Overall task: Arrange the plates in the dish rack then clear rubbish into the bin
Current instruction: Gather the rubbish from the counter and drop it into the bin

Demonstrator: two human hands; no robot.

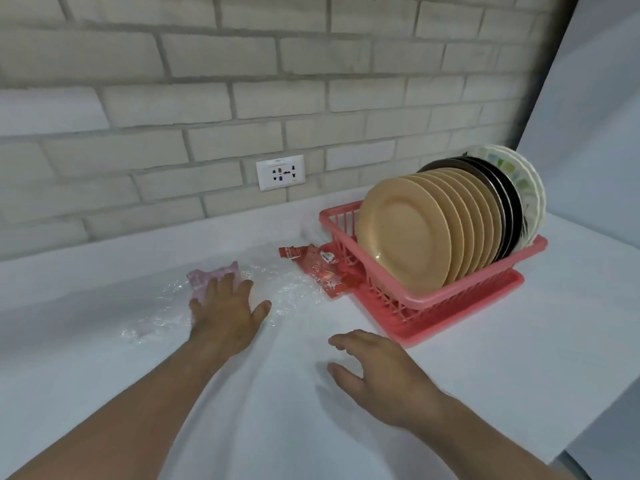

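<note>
A pink dish rack [426, 299] stands at the right of the white counter. Several tan plates [405, 233], a few dark plates [505, 199] and a white patterned plate [526, 178] stand upright in it. A red wrapper [318, 268] lies against the rack's left side. Clear crumpled plastic [287, 285] is spread across the counter, with a pale pink wrapper [214, 273] on it. My left hand [225, 313] lies flat, fingers spread, with its fingertips on the pink wrapper. My right hand [377, 372] hovers open over the counter in front of the rack.
A brick-pattern wall runs behind the counter, with a white power socket [280, 172] in it. The counter's edge [588, 438] drops off at the lower right. No bin is in view.
</note>
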